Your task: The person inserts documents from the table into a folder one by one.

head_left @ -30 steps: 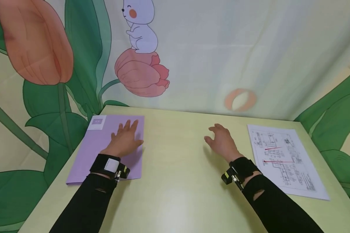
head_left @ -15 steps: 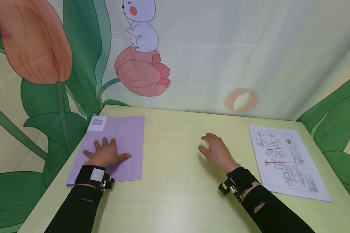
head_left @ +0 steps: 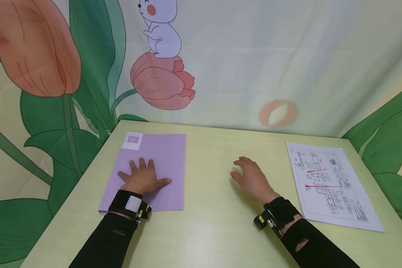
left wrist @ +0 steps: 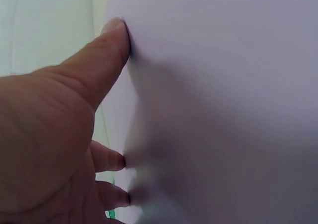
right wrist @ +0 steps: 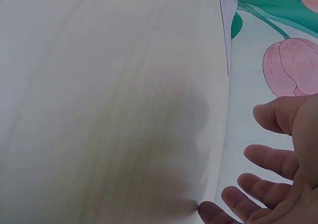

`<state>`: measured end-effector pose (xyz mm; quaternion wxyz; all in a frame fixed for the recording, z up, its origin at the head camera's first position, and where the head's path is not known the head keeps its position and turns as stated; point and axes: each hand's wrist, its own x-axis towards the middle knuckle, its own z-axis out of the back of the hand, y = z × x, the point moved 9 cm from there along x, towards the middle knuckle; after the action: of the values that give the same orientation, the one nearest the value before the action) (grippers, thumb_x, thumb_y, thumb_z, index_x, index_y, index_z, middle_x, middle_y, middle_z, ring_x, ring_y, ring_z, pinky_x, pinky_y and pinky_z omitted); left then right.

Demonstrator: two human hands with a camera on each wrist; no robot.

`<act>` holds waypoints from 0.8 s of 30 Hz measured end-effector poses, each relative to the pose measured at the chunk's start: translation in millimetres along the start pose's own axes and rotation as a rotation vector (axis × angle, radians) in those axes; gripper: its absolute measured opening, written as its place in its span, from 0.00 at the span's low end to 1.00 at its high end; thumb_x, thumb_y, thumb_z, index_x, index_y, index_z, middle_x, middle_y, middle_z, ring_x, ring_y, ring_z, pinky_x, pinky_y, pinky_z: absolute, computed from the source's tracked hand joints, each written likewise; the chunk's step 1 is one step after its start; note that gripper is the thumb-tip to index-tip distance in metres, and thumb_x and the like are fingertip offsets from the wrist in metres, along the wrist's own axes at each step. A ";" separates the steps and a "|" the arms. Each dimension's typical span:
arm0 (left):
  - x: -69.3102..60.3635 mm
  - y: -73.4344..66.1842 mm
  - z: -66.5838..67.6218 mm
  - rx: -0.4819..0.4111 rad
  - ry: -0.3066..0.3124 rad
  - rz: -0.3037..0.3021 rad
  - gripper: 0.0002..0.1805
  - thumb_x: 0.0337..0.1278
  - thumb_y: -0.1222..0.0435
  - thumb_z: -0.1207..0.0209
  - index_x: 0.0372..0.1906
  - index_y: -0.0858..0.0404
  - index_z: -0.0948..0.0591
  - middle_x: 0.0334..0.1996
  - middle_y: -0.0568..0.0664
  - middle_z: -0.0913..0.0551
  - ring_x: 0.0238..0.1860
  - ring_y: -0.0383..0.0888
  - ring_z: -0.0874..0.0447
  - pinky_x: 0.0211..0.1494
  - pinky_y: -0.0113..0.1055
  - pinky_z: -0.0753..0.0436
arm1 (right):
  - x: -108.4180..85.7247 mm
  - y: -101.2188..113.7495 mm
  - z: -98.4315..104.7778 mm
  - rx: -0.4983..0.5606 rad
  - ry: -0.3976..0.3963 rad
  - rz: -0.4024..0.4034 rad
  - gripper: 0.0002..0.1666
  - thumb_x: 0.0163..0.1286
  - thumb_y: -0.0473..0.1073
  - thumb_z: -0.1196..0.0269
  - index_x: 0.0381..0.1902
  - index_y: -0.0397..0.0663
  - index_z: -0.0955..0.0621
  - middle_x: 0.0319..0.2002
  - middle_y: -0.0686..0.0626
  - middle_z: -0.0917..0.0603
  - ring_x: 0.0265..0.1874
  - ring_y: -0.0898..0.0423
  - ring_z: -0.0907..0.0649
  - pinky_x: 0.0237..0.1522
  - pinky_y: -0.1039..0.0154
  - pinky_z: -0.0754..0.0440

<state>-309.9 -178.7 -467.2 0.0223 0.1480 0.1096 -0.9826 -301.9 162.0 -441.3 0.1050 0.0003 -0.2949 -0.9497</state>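
Note:
A purple folder (head_left: pixel 169 156) with a white label (head_left: pixel 132 140) at its top left corner lies on the left part of the table. My left hand (head_left: pixel 142 180) presses on it with fingers spread; in the left wrist view the thumb and fingertips of that hand (left wrist: pixel 54 119) touch the pale purple surface (left wrist: pixel 223 50). Right of the folder, my right hand (head_left: pixel 254 179) is held at the table with fingers loosely bent and nothing in them. The right wrist view shows those fingers of the right hand (right wrist: pixel 278 169) apart, beside the tabletop (right wrist: pixel 99 110).
White printed sheets (head_left: pixel 335 186) with technical drawings and red lines lie at the right of the pale table (head_left: pixel 204 223). Behind the table hangs a curtain (head_left: pixel 234 67) printed with tulips and a white animal.
My left hand first moved left across the folder, then right together with it, so the folder lies farther right. The right hand came slightly nearer the front. The sheets stayed in place.

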 end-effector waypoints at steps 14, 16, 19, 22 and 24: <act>-19.4 -116.4 -24.9 0.092 -0.038 -0.153 0.61 0.59 0.28 0.39 0.82 0.68 0.40 0.81 0.75 0.45 0.81 0.76 0.52 0.76 0.78 0.47 | -14.7 -16.8 8.7 0.015 0.004 -0.052 0.28 0.78 0.45 0.38 0.67 0.31 0.22 0.74 0.28 0.29 0.75 0.30 0.31 0.76 0.35 0.35; -25.7 -133.9 -28.0 0.111 -0.035 -0.191 0.60 0.59 0.28 0.39 0.81 0.68 0.38 0.80 0.75 0.43 0.81 0.75 0.49 0.77 0.75 0.44 | -16.1 -19.3 10.0 0.014 0.006 -0.055 0.29 0.78 0.45 0.38 0.68 0.31 0.23 0.74 0.28 0.29 0.75 0.30 0.31 0.76 0.34 0.35; -34.5 -157.5 -35.2 0.145 -0.035 -0.250 0.59 0.59 0.28 0.39 0.80 0.68 0.36 0.79 0.75 0.41 0.81 0.74 0.46 0.79 0.69 0.40 | -18.1 -24.4 13.2 0.012 0.007 -0.065 0.29 0.78 0.46 0.39 0.68 0.30 0.23 0.74 0.27 0.30 0.75 0.29 0.32 0.75 0.34 0.35; -42.8 -180.5 -42.7 0.165 -0.040 -0.317 0.58 0.60 0.29 0.38 0.79 0.69 0.34 0.78 0.75 0.39 0.80 0.73 0.44 0.80 0.65 0.39 | -20.7 -31.5 18.3 0.017 -0.001 -0.091 0.29 0.78 0.46 0.39 0.68 0.30 0.23 0.74 0.27 0.29 0.75 0.29 0.31 0.76 0.35 0.35; -47.9 -193.8 -46.9 0.173 -0.057 -0.359 0.56 0.60 0.30 0.37 0.78 0.69 0.32 0.78 0.75 0.37 0.80 0.72 0.42 0.80 0.63 0.38 | -22.4 -36.0 20.9 0.030 -0.005 -0.110 0.29 0.78 0.45 0.39 0.68 0.30 0.23 0.73 0.27 0.29 0.75 0.30 0.31 0.75 0.35 0.34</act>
<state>-265.5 21.3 -456.3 -0.1628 0.0997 0.0488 -0.9804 -288.4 207.1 -445.6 0.0519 0.0156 -0.3088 -0.9496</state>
